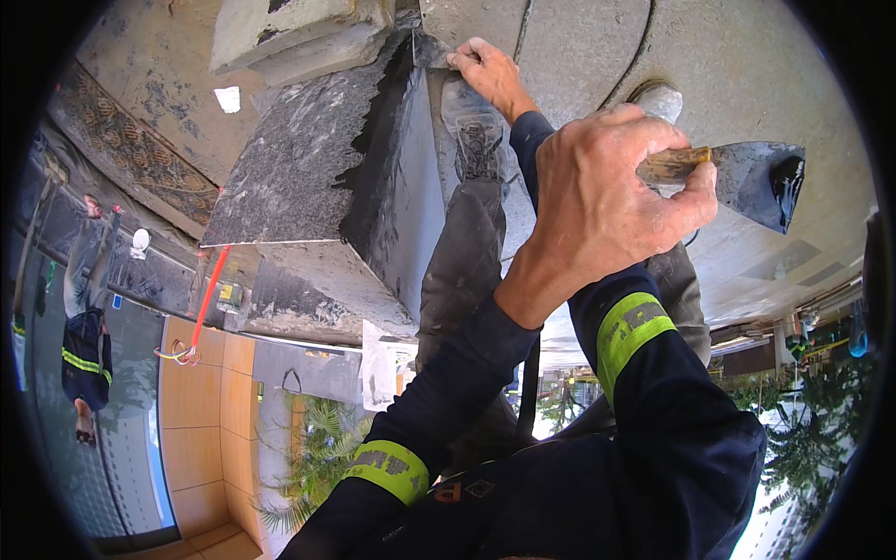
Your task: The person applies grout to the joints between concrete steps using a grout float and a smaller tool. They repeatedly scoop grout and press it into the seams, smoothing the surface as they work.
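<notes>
My left hand [607, 191] grips the short wooden handle of a putty knife [754, 177], thumb below and fingers above. Glossy black paste clings to the corner of its broad grey blade. Farther off, my right hand [493, 77] pinches a small flat grey piece [430, 50] at the far corner of a large stone block [280, 177]; its kind cannot be made out. A ragged band of black paste [375, 140] runs along the block's right edge, beside the smooth grey side face [420, 177]. My forearms cross, with the left one over the right.
A pale concrete slab [303, 37] lies at the block's far end. My dusty boots [479, 126] stand on the grey floor to its right. Dark cables [630, 65] cross the floor. An orange strap [210, 294] hangs by the block's near left corner. Another person [86, 350] is at far left.
</notes>
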A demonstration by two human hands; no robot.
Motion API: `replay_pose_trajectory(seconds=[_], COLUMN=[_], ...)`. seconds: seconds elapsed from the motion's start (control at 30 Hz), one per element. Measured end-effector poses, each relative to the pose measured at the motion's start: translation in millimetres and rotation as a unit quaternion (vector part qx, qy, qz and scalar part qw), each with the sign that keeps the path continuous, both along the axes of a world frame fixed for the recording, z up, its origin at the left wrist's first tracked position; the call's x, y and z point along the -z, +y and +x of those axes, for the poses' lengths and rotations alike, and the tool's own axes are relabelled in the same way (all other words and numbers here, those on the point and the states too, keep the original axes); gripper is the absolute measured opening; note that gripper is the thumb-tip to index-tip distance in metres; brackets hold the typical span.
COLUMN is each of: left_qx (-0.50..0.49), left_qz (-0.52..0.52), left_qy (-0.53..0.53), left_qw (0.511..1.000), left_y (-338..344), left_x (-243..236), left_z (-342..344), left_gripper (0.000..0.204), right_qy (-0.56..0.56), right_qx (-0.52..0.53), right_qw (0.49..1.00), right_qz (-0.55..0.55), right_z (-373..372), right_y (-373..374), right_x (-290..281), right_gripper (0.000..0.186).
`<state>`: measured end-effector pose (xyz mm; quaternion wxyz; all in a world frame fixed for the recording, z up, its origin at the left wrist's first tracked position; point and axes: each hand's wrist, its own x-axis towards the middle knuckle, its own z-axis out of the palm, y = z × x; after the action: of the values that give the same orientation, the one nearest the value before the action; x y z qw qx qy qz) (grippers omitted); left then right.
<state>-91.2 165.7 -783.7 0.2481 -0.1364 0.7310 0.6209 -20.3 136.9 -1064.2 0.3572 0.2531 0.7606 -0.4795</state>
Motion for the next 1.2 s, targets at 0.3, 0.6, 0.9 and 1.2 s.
replay_pose_trajectory(seconds=[0.3, 0.6, 0.9, 1.2], left_qx=[0.009, 0.012, 0.008, 0.002], left_qz=[-0.005, -0.001, 0.003, 0.002], left_qy=[-0.002, 0.002, 0.007, 0.025], left_qw=[1.0, 1.0, 1.0, 1.0], left_y=[-2, -3, -4, -4], left_x=[0, 0, 0, 0], left_z=[-1, 0, 0, 2], left_gripper=[0.031, 0.032, 0.033, 0.034], right_qy=[-0.034, -0.029, -0.06, -0.068], right_qx=[0.013, 0.005, -0.011, -0.029], right_qw=[0.999, 0.999, 0.998, 0.997], right_qz=[-0.033, -0.023, -0.011, -0.01], right_z=[-3, 2, -1, 3], right_y=[-1, -3, -4, -4], right_x=[1, 11, 21, 36], right_gripper=[0.037, 0.037, 0.039, 0.043])
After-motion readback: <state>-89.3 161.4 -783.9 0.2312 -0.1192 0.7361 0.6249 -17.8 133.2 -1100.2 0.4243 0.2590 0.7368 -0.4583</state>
